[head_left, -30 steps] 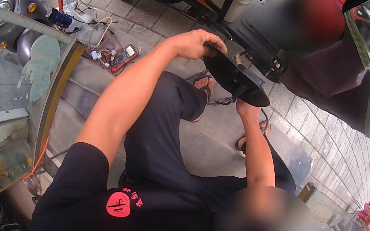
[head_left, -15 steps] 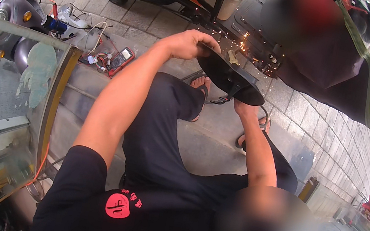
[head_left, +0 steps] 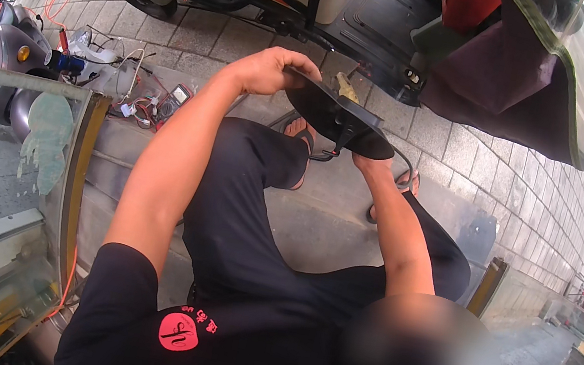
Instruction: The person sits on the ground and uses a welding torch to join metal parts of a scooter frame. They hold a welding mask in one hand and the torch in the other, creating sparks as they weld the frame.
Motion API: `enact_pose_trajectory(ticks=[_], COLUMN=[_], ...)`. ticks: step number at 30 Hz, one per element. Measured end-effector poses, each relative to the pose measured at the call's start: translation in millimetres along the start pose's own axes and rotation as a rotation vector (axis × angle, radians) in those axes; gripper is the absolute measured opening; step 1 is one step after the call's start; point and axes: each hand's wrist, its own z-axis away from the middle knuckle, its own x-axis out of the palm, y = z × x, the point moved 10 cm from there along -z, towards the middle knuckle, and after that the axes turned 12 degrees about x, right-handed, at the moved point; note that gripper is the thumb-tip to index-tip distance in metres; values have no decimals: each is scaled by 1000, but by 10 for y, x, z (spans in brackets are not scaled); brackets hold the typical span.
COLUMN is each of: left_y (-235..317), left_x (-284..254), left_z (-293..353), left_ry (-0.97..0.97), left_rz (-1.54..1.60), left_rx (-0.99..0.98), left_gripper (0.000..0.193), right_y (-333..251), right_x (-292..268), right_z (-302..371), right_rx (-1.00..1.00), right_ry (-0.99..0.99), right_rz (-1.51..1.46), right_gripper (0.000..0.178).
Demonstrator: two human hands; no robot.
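Note:
A black, dark-faced plate with a knob-like handle bracket, which looks like a hand-held welding shield, is tilted out in front of my knees. My left hand is closed round its upper left edge, thumb and fingers pinching the rim. My right hand reaches in under its lower right edge; only the wrist and heel of the hand show, and the shield hides the fingers. Just past the shield's far edge a brass-coloured, clamp-like piece sticks up. A black cable loops beside my right wrist.
Ahead stands a vehicle with a black footboard and a dark cover. A multimeter and loose wires lie left on the stone step. A grey scooter is farther left, with a glass-panelled frame nearer me.
Bright sparks flew beyond the shield half a second ago; none show now. The view has shifted, so the shield and both hands appear farther left. My left hand still grips the shield.

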Motion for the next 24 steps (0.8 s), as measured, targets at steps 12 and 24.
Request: enact_pose_trajectory(ticks=[12,24], left_y=[79,172], left_x=[34,20], left_z=[-8,-19], left_ry=[-12,35], left_rz=[-20,42], left_rx=[-10,16], left_gripper=[29,26], right_y=[64,-282], right_x=[66,-651], right_z=[-44,202], right_rx=[20,-92], right_ry=[-20,230], right_rz=[65,-45], right_gripper=[37,39])
